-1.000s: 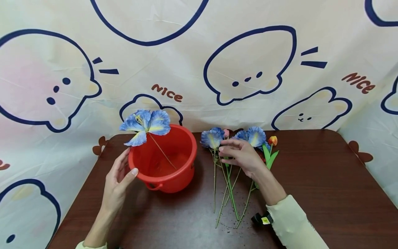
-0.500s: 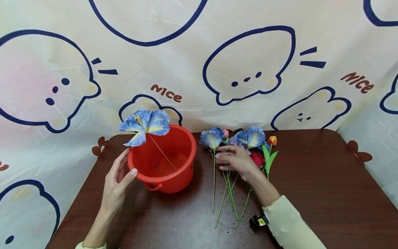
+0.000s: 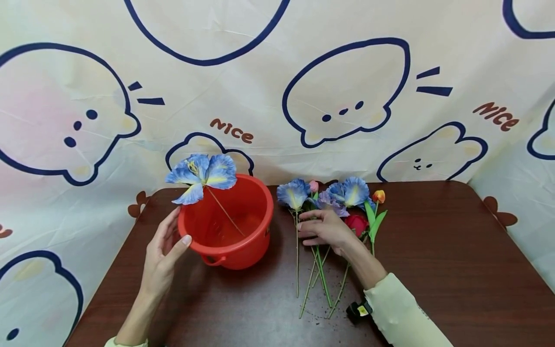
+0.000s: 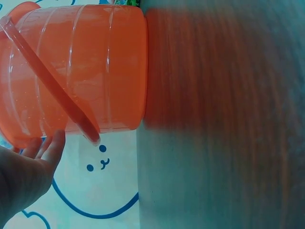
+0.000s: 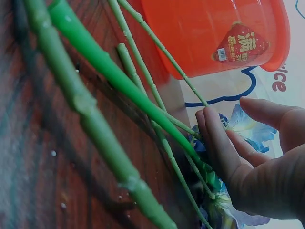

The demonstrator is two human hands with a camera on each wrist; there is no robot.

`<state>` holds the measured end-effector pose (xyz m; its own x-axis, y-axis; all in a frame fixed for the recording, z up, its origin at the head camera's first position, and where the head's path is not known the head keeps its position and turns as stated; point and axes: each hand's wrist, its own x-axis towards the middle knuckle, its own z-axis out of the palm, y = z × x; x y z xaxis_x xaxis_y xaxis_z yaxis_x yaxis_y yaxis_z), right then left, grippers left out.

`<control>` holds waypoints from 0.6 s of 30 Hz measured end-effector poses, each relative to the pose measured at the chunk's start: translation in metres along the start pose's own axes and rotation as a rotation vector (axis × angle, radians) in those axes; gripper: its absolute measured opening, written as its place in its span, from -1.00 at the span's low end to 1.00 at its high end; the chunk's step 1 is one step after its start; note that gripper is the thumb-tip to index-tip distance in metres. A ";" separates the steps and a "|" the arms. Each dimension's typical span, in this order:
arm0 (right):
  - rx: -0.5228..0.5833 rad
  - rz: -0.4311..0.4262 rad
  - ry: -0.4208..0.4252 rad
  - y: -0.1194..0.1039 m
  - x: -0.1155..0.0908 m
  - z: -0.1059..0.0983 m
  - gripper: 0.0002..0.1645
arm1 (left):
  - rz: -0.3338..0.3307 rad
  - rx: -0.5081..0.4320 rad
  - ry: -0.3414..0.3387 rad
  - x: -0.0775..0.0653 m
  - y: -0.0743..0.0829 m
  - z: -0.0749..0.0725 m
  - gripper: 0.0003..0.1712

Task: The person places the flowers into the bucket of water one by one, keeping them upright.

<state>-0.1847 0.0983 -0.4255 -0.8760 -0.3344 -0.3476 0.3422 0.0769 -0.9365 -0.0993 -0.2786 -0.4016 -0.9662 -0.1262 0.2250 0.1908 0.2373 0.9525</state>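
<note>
A red bucket (image 3: 256,246) stands left of centre. One blue flower (image 3: 221,173) leans inside it, its bloom above the left rim. My left hand (image 3: 162,255) touches the bucket's left side, thumb at the rim and fingers fairly straight. My right hand (image 3: 327,231) hovers over loose flowers on the table, fingers spread around the stem of the leftmost blue flower (image 3: 293,193). In the right wrist view, thumb and fingers stand apart near a thin stem (image 5: 164,50). Beside that hand lie a purple flower (image 3: 331,202), another blue flower (image 3: 353,190) and a red flower (image 3: 357,224).
A pink tulip (image 3: 314,186) and an orange tulip (image 3: 378,196) with green leaves lie at the back of the brown table (image 3: 451,260). Dark crumbs dot the wood near the stem ends. A black device (image 3: 359,311) sits at the right wrist. A cartoon-printed cloth (image 3: 260,96) hangs behind.
My right hand has moved slightly toward me and left, down from the blooms to the stems, uncovering the purple and red flowers. The left hand and bucket look unchanged.
</note>
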 end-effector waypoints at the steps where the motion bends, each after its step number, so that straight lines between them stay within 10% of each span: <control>1: 0.002 0.006 -0.005 0.001 0.000 0.000 -0.39 | 0.000 -0.002 -0.001 0.000 0.000 0.000 -0.18; 18: -0.009 0.030 -0.040 0.007 -0.001 0.011 -0.41 | -0.008 0.020 0.002 0.000 0.000 0.000 -0.19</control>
<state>-0.1772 0.0886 -0.4309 -0.8511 -0.3688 -0.3737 0.3650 0.0961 -0.9260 -0.0994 -0.2784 -0.4012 -0.9672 -0.1303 0.2182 0.1799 0.2552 0.9500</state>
